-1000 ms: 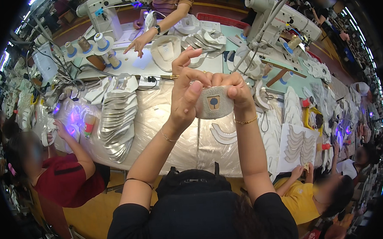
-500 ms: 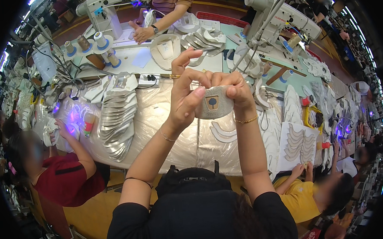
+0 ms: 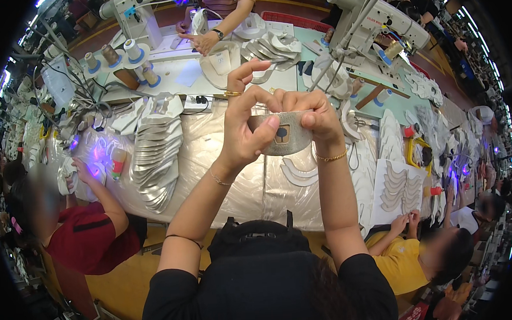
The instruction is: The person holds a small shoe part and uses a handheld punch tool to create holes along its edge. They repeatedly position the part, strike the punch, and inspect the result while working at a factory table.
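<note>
In the head view, a small grey piece with a dark emblem in a tan-edged frame is held up over the plastic-covered tabletop, to the right of the tall stack of shiny pale pieces. By the left hand, the piece is pinched at its upper left: the thumb is pressed on its front, one finger is bent at the top edge, and another is raised away from it. By the right hand, its upper right corner is gripped, with the thumb in front and the fingers curled over the top. Both grips are closed on the piece.

Pale curved strips are laid to the right of the stack, and a white power socket is set just beyond its upper right. Thread spools are stood beyond the stack. Farther right of it, more strips are spread on a white sheet. To its left, a pale piece is handled by a person in red.
</note>
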Tool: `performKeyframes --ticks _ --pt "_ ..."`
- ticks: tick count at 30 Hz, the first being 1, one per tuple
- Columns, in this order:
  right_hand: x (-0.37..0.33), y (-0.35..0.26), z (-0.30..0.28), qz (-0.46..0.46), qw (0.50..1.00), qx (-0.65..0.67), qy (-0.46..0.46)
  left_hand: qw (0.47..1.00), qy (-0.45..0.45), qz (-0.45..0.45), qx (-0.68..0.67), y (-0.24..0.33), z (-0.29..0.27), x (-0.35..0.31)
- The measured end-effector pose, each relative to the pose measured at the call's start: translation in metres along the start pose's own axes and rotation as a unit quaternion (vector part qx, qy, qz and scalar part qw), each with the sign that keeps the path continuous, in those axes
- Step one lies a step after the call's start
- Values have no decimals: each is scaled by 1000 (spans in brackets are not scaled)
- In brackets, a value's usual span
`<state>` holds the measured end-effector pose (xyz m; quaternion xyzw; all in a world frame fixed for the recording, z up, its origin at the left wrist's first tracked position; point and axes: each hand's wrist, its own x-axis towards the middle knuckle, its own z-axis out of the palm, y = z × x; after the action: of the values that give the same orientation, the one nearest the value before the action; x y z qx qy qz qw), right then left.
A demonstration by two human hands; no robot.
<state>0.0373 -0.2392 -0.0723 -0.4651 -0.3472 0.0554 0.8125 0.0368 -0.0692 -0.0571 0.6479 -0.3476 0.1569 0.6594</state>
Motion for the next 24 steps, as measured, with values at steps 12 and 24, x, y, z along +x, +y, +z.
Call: performKeyframes --ticks 12,24 --pt "1 -2 0 -7 1000 -11 -9 1000 3 19 -7 0 -1 0" --pt "-1 -1 -3 10 1000 -6 -5 999 -4 12 -30 2 0 1"
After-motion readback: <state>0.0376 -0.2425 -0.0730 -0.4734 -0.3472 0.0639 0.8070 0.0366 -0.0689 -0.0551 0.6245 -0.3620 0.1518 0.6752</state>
